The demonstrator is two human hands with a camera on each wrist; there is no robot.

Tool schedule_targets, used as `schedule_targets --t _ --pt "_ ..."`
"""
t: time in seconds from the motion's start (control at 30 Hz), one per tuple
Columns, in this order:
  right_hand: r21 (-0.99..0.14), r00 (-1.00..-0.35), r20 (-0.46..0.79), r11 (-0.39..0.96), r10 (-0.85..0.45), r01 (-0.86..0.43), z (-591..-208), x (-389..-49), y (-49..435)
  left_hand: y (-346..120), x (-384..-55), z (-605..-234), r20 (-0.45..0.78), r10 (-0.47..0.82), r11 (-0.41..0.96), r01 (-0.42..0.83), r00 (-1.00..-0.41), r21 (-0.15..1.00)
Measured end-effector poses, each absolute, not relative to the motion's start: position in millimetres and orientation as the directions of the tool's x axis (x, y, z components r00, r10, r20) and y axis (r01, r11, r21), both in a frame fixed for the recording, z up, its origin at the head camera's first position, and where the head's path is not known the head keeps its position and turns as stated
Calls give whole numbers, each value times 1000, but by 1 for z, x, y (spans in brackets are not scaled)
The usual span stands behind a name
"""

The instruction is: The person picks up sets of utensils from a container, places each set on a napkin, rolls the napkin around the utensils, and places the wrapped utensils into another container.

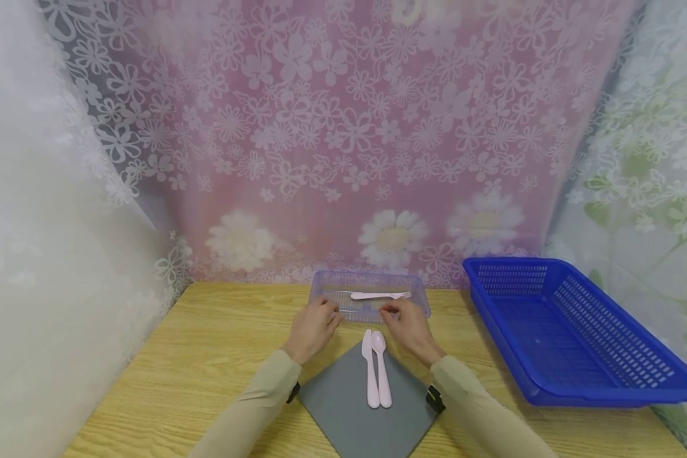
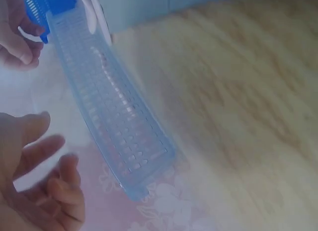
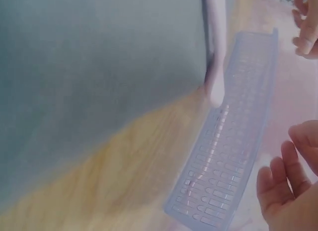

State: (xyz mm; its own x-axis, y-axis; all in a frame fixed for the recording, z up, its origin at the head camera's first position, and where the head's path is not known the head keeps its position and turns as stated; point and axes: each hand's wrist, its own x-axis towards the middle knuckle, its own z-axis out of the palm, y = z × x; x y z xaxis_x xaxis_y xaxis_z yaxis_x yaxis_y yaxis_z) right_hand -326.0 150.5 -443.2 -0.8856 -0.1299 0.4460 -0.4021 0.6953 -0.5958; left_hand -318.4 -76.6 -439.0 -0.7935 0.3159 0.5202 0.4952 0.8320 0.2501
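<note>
My left hand (image 1: 312, 327) is at the left near corner of a clear bluish plastic basket (image 1: 420, 312). My right hand (image 1: 409, 327) is by the basket's near side, towards its right end. In the wrist views, the left hand (image 2: 42, 176) and right hand (image 3: 293, 176) have loosely bent fingers with nothing visible between them. A pale pink fork (image 1: 372, 296) appears lengthwise at the basket, tines to the right. Closer in, a pale pink knife (image 1: 372, 375) and spoon (image 1: 384, 375) lie side by side on a grey square mat (image 1: 343, 407), handles towards me.
A large blue slotted basket (image 1: 549, 337) stands on the right of the wooden table (image 1: 206, 356). Flower-patterned sheets (image 1: 332, 127) hang behind the table and along both sides. The mat is turned with one corner towards the clear basket.
</note>
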Motion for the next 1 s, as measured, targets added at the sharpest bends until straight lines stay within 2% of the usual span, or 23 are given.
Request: schedule_targets --t 0.2,0.4,0.67,1.0 --pt "-541 -852 504 716 -145 -442 -448 -335 153 -77 -326 -444 564 274 873 447 -779 194" --pt "-531 -850 498 714 -173 -456 -450 -341 156 -77 -331 -447 521 271 907 396 -810 143" --pt "-509 -875 428 739 -228 -442 -456 -345 157 -78 -334 -449 406 233 926 328 -884 184" --pt "-517 -907 358 761 -223 -391 -455 -354 152 -79 -345 -458 393 199 922 308 -898 237"
